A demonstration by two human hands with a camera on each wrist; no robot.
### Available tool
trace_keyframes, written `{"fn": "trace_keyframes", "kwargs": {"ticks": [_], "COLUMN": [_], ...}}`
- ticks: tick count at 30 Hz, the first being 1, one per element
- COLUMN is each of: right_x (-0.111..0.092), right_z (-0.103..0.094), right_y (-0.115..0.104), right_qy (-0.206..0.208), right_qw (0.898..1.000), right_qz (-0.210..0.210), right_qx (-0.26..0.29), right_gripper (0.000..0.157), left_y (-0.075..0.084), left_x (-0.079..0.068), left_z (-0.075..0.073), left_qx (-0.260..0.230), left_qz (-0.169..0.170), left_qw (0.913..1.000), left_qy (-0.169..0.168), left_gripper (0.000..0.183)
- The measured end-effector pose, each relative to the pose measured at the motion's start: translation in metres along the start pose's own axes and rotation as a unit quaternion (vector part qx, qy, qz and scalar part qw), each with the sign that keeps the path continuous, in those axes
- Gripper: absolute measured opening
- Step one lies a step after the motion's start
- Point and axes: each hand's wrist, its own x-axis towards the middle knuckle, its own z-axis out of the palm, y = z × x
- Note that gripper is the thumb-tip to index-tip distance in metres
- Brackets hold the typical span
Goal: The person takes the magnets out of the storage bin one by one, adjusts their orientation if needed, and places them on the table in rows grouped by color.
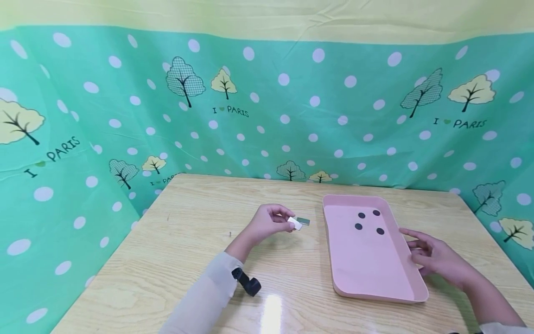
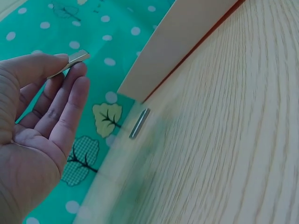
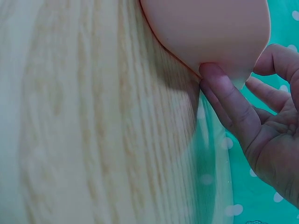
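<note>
My left hand (image 1: 270,220) pinches a small white rectangular piece (image 1: 295,223) between thumb and fingers. In the left wrist view this thin flat piece (image 2: 78,57) has a shiny edge, and the other fingers spread loosely beneath it. Just past it on the wooden table lies a small dark green rectangular piece (image 1: 304,221), its edge silvery in the left wrist view. At the right, my right hand (image 1: 435,255) touches the outer side of a pink tray (image 1: 375,273). One fingertip lies near the rim, and the thumb (image 3: 217,77) rests against the outside wall.
Several black round discs (image 1: 359,226) lie inside the tray, toward its far end. A tiny dark speck (image 1: 230,234) is on the table (image 1: 175,260) left of my left hand. A green dotted curtain (image 1: 258,116) hangs behind the table and at its sides.
</note>
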Motion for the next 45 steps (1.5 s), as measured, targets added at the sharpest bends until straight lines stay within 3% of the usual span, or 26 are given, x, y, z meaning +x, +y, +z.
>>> {"fn": "trace_keyframes", "kwargs": {"ticks": [19,27,37,45], "right_x": [-0.001,0.000,0.000,-0.001], "right_z": [0.000,0.000,-0.001,-0.001], "right_y": [-0.002,-0.002,-0.002,-0.001], "right_qy": [0.009,0.005,0.002,-0.004], "right_qw": [1.000,1.000,1.000,1.000], "right_qz": [0.012,0.009,0.002,-0.003], "right_qx": [-0.016,-0.008,-0.009,-0.003], "right_gripper": [0.070,0.069,0.068,0.068], "left_y": [-0.014,-0.015,-0.022,-0.035], "left_x": [-0.004,-0.003,0.001,0.002], "left_z": [-0.038,-0.049,-0.064,-0.074], "left_qx": [-0.006,-0.014,0.048,0.094], "left_qz": [-0.009,-0.035,-0.068,-0.070], "left_qw": [0.9978,0.9950,0.9869,0.9804], "left_qy": [0.066,0.092,0.138,0.158], "left_gripper": [0.033,0.032,0.034,0.028]}}
